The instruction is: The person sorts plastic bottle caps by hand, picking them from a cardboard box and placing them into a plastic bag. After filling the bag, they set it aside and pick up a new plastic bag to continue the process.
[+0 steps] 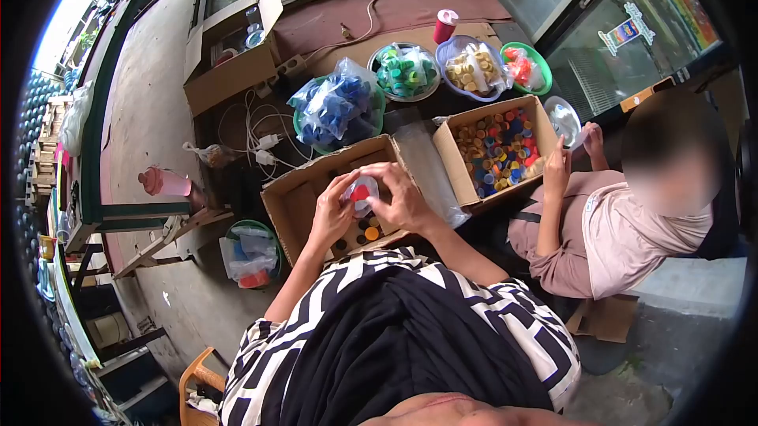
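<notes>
Between my two hands is a small clear plastic bag with red caps in it. My left hand has its fingers closed on the bag's left side. My right hand grips the bag from the right, its fingers curled over the top. Both hands are above an open cardboard box in front of me. Some black caps and an orange cap lie in the bottom of this box, partly hidden by my hands.
A second box of mixed caps stands to the right. Behind are baskets of blue bags, green caps, gold caps and orange bags. A co-worker sits at the right, holding a clear bag. White cables lie at the left.
</notes>
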A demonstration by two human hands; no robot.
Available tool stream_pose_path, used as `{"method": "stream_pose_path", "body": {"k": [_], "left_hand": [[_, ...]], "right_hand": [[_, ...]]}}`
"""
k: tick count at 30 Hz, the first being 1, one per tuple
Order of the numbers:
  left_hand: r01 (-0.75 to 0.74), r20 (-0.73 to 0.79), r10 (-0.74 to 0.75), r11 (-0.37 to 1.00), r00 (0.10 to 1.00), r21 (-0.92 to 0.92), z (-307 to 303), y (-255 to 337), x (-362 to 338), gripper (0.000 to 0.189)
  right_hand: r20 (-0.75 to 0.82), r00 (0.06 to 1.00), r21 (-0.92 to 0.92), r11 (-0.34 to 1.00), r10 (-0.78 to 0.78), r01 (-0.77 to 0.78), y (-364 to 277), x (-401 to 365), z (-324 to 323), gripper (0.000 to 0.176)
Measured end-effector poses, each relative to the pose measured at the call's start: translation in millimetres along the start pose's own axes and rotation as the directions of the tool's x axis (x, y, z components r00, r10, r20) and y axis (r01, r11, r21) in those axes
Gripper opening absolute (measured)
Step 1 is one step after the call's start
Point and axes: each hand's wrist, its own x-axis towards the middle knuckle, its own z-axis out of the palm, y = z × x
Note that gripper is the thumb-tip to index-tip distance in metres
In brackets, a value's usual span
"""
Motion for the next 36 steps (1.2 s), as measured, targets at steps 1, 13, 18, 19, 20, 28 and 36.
{"method": "stream_pose_path", "body": {"k": [1, 13, 18, 19, 20, 28, 36], "left_hand": [[0.046, 0.009, -0.046, 0.999, 0.999, -0.014, -1.4, 5.1, -1.7, 0.056], [0.191, 0.085, -0.186, 0.980, 0.979, -0.054, 1.8, 13.3, 2.5, 0.059], [0.212, 0.112, -0.208, 0.977, 0.972, -0.021, 6.2, 3.9, 8.8, 0.060], [0.215, 0.125, -0.212, 0.976, 0.969, -0.012, 7.5, 4.4, 10.5, 0.060], [0.207, 0.126, -0.207, 0.978, 0.970, 0.017, 8.0, 4.4, 12.3, 0.060], [0.217, 0.112, -0.223, 0.974, 0.968, 0.064, 10.9, 8.2, 22.8, 0.060], [0.239, 0.108, -0.241, 0.971, 0.965, 0.030, 11.1, 21.3, 24.9, 0.056]], "right_hand": [[-0.041, 0.998, 0.006, 0.999, 0.045, -0.045, 2.9, 0.3, -5.6, 0.039], [-0.521, 0.698, -0.122, 0.766, 0.492, -0.631, 231.7, -33.1, -115.0, 0.017], [-0.606, 0.571, -0.352, 0.457, 0.554, -0.817, 311.2, -54.9, -146.0, 0.024], [-0.622, 0.513, -0.358, 0.367, 0.592, -0.858, 313.1, -56.0, -148.4, 0.030], [-0.619, 0.500, -0.372, 0.335, 0.605, -0.866, 315.6, -55.7, -150.0, 0.032], [-0.677, 0.481, -0.294, 0.395, 0.557, -0.870, 346.5, -61.6, -153.7, 0.035], [-0.774, 0.515, -0.148, 0.686, 0.368, -0.713, 293.6, -54.6, -147.4, 0.028]]}}
